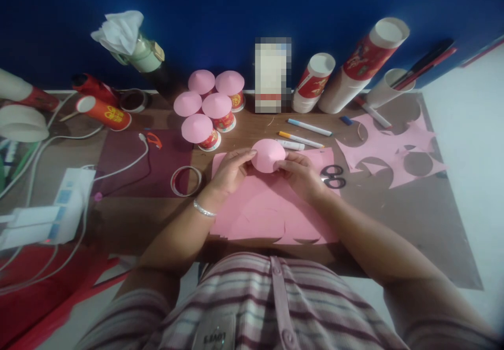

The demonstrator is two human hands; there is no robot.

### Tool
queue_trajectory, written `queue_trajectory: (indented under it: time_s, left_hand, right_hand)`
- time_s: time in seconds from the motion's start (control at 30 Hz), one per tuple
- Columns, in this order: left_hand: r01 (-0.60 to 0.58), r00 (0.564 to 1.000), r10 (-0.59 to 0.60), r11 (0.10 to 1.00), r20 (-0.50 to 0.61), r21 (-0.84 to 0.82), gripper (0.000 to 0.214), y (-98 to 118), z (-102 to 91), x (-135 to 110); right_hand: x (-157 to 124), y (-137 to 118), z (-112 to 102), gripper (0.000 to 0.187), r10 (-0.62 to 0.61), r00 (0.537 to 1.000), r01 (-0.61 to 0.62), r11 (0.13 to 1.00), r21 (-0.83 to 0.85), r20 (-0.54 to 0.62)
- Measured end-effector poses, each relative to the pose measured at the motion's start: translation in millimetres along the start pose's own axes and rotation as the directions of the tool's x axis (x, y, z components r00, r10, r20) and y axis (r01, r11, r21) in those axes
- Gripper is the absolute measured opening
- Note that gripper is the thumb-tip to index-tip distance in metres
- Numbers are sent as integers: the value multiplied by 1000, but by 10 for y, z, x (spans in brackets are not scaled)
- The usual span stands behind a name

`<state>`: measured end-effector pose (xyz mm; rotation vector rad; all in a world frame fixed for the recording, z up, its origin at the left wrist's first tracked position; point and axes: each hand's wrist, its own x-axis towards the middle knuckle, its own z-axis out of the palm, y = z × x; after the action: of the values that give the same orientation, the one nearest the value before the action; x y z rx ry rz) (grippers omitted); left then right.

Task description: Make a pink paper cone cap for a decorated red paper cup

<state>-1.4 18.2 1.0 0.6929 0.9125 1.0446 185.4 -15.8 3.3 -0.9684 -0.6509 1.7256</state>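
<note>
A pink paper cone (268, 156) is held up between my two hands, its point facing me. My left hand (235, 169) pinches its left edge, and my right hand (301, 174) grips the right edge with the thumb on the front. Beneath them lie pink paper sheets (260, 211) with curved cuts along the near part. Black-handled scissors (334, 177) rest beside my right hand, their blades mostly hidden. Up and to the left stand several red paper cups (210, 141), each topped by a pink cone (197, 128).
Markers (309, 127) lie beyond my hands, and a tape roll (186, 181) lies left. Cut pink scraps (397, 148) spread on the right. Stacked paper cups (356, 69) and a pen cup (388, 90) stand along the blue wall. A white power strip (69, 203) with cables sits far left.
</note>
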Motion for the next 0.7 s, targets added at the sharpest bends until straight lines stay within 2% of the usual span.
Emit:
queue_trajectory:
  time_s: [0.1, 0.3, 0.53, 0.7]
  left_hand:
    - [1, 1000, -1, 1000, 29, 1, 11, 0, 0, -3]
    - [91, 979, -102, 993, 177, 70, 19, 48, 25, -27]
    - [83, 980, -96, 993, 175, 79, 19, 46, 26, -28]
    - [54, 996, -54, 999, 74, -3, 15, 18, 6, -14]
  right_hand:
    - [-5, -1, 6, 23, -4, 1000, 4, 1000, -18, 2]
    - [-15, 2, 36, 29, -30, 1000, 30, 999, -35, 3]
    - [-5, 27, 24, 32, -12, 1000, 12, 1000, -27, -17]
    - [32, 25, 25, 39, -37, 997, 42, 996, 79, -61]
